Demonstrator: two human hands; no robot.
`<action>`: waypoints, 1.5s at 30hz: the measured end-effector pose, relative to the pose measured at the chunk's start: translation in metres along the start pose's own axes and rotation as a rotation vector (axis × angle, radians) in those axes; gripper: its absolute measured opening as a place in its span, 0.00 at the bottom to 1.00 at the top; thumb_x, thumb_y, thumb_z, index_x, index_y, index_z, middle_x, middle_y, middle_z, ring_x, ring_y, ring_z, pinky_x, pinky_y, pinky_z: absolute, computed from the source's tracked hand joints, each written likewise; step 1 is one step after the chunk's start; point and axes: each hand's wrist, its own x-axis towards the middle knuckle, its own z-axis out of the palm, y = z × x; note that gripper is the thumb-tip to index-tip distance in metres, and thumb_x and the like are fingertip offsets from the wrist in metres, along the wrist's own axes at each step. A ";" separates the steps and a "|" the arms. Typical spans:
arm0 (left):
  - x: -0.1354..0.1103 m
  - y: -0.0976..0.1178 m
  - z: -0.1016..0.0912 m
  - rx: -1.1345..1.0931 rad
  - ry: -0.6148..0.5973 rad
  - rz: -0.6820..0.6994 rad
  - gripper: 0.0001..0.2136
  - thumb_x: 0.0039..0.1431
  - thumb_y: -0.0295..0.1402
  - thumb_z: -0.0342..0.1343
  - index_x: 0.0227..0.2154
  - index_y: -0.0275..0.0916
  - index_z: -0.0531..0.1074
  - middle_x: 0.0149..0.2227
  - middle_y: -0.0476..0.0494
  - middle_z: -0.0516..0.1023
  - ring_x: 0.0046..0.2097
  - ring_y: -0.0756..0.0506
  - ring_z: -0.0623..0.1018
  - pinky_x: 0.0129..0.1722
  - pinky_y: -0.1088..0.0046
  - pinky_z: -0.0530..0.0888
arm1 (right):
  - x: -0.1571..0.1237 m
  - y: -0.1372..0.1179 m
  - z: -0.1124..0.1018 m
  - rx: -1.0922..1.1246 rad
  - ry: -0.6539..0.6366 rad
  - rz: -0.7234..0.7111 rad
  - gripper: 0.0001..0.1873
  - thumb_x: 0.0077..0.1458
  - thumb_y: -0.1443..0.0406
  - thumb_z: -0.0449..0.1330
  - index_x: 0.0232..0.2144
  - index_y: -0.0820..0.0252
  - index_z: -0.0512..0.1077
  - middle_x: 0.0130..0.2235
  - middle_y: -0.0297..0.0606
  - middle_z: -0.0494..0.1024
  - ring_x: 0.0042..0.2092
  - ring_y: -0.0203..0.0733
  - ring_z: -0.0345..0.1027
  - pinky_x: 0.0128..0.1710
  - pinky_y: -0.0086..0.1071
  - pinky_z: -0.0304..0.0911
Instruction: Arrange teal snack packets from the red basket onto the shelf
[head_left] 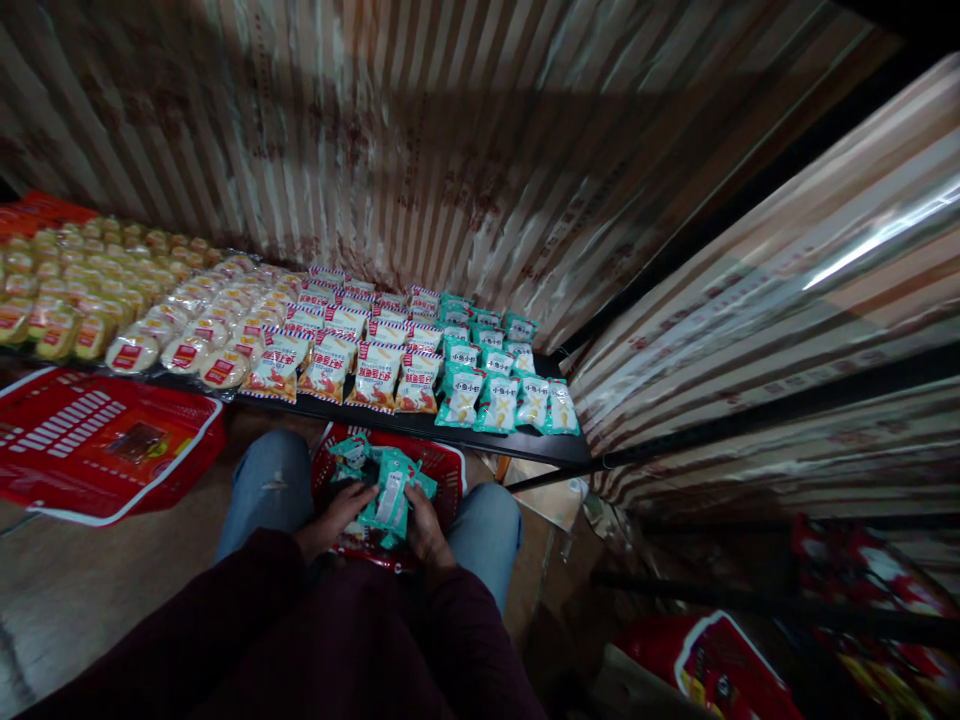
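Between my knees, above a red basket (448, 465), I hold a teal snack bag (392, 492) with its printed side up. My right hand (426, 525) is closed on its right edge. My left hand (343, 515) is closed at its left side, fingers partly hidden under the bags. Another teal bag (349, 450) lies just beyond my left hand, and more packets are partly covered in the basket. In front, rows of matching teal bags (496, 400) stand on the right end of a black shelf (517, 445).
Left of the teal bags are rows of striped-edge snack bags (375, 375), then round wrapped cakes (202, 350) and yellow packs (75, 325). A red basket (180, 425) sits at left, another (705, 650) at lower right. Black metal bars (675, 425) and striped sheeting (420, 130) enclose the shelf.
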 end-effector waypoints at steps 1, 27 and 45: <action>-0.002 0.001 0.001 -0.002 -0.021 0.006 0.31 0.35 0.54 0.65 0.41 0.38 0.74 0.42 0.41 0.79 0.47 0.38 0.76 0.45 0.66 0.72 | 0.000 0.001 0.000 -0.016 -0.014 -0.010 0.24 0.40 0.53 0.67 0.39 0.57 0.72 0.43 0.40 0.78 0.46 0.48 0.72 0.43 0.39 0.68; -0.014 0.006 0.009 -0.071 -0.078 -0.047 0.31 0.38 0.52 0.66 0.45 0.38 0.73 0.34 0.41 0.80 0.36 0.41 0.79 0.34 0.68 0.75 | 0.001 0.005 0.002 -0.055 0.160 -0.031 0.25 0.34 0.52 0.70 0.35 0.57 0.74 0.38 0.36 0.80 0.42 0.46 0.73 0.44 0.37 0.68; 0.007 0.002 0.009 0.150 0.199 0.195 0.15 0.44 0.34 0.62 0.38 0.40 0.73 0.48 0.41 0.75 0.55 0.40 0.70 0.53 0.67 0.65 | -0.001 0.003 0.001 -0.050 0.235 -0.041 0.18 0.39 0.53 0.67 0.32 0.56 0.73 0.38 0.35 0.79 0.44 0.43 0.70 0.42 0.32 0.65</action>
